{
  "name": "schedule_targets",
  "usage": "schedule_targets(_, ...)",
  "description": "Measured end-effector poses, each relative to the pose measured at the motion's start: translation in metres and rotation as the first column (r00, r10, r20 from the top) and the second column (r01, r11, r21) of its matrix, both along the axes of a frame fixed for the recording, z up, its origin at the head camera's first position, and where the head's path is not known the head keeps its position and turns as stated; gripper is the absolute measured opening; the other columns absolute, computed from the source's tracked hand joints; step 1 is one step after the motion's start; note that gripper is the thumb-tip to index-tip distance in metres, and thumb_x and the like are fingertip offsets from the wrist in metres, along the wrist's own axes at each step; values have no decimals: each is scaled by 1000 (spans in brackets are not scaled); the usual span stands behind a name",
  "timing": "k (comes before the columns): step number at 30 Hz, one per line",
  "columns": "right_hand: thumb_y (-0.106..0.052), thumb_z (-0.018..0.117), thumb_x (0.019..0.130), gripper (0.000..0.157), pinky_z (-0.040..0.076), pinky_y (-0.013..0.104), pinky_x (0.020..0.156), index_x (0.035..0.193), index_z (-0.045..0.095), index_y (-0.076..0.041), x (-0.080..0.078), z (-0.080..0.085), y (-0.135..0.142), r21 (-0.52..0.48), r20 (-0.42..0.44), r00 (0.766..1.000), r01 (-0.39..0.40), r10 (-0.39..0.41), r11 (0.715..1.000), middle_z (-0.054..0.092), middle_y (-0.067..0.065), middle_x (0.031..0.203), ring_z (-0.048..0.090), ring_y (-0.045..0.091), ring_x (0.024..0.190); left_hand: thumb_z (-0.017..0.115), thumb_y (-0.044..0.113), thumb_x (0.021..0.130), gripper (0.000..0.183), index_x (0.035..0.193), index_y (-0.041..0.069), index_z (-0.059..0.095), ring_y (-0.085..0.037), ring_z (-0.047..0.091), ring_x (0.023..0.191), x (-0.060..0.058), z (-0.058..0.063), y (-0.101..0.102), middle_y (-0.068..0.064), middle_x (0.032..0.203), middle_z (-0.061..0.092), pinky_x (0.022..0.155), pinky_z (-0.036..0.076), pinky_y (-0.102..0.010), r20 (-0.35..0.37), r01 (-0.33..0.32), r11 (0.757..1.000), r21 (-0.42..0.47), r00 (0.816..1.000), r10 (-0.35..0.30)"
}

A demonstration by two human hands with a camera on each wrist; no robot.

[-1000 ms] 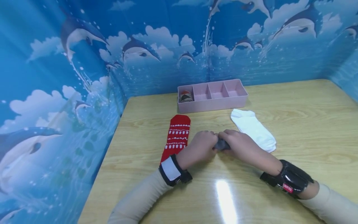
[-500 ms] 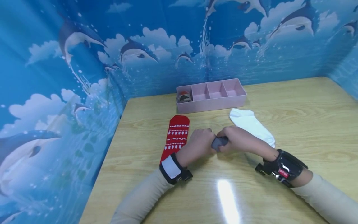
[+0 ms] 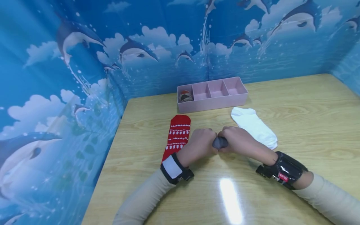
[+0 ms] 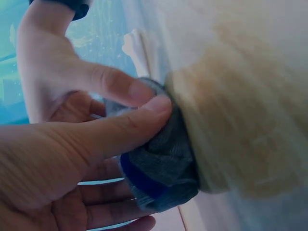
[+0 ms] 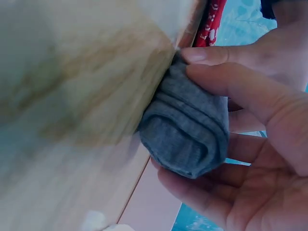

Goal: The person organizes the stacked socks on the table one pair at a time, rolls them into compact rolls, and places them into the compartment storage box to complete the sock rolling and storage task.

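Both hands hold a grey rolled-up sock [image 3: 220, 142] over the table, in front of the body. My left hand [image 3: 200, 143] pinches one end, its thumb [image 4: 130, 130] lying across the cloth and its fingers behind. A dark blue band shows on that side in the left wrist view. From the other side my right hand [image 3: 239, 140] grips the roll between thumb and fingers. In the right wrist view the folded grey layers [image 5: 185, 130] face the camera. The two thumbs meet near the top of the roll.
A red patterned sock [image 3: 178, 134] lies left, partly behind the left forearm. White socks [image 3: 254, 127] lie right of the hands. At the back stands a pink box [image 3: 213, 102] with several compartments; a rolled patterned item [image 3: 185, 96] sits in its leftmost one. A dolphin-print curtain [image 3: 157, 72] backs the table.
The right hand has shifted slightly left and turned around the grey sock, which stays held by both hands. The left hand has barely moved.
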State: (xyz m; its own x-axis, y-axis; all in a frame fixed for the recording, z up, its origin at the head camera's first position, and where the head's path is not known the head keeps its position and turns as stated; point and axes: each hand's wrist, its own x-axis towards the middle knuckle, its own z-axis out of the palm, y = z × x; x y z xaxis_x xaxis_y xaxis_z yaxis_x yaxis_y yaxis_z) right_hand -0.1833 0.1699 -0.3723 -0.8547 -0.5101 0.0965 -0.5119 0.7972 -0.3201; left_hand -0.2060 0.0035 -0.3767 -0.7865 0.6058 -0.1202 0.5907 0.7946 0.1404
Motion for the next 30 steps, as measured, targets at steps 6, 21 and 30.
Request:
schedule_targets(6, -22, 87, 68, 17, 43, 32, 56, 74, 72, -15, -1, -1, 1, -12, 30, 999, 13, -13, 1000, 66, -3, 70, 54, 12, 62, 85, 28, 80, 23, 91, 14, 70, -11, 53, 67, 0, 2, -2, 3, 76, 60, 59, 40, -22, -23, 31, 999, -24, 999, -32)
schedule_targets(21, -21, 90, 65, 25, 46, 34, 59, 82, 74, -11, 4, -1, -3, -3, -38, 998, 55, -55, 998, 63, 0, 78, 55, 15, 69, 82, 25, 83, 19, 93, 13, 72, -11, 56, 68, 4, 5, -3, 3, 78, 64, 62, 42, -22, -47, 73, 997, -13, 996, -74)
schedule_targets(30, -21, 84, 74, 37, 42, 32, 62, 109, 75, -14, 9, 56, 12, -206, -162, 983, 51, -86, 977, 71, 2, 92, 55, 14, 73, 85, 38, 83, 50, 125, 15, 69, -11, 65, 92, 10, 76, -25, 1, 111, 74, 81, 53, -22, -188, 86, 948, 308, 982, -28)
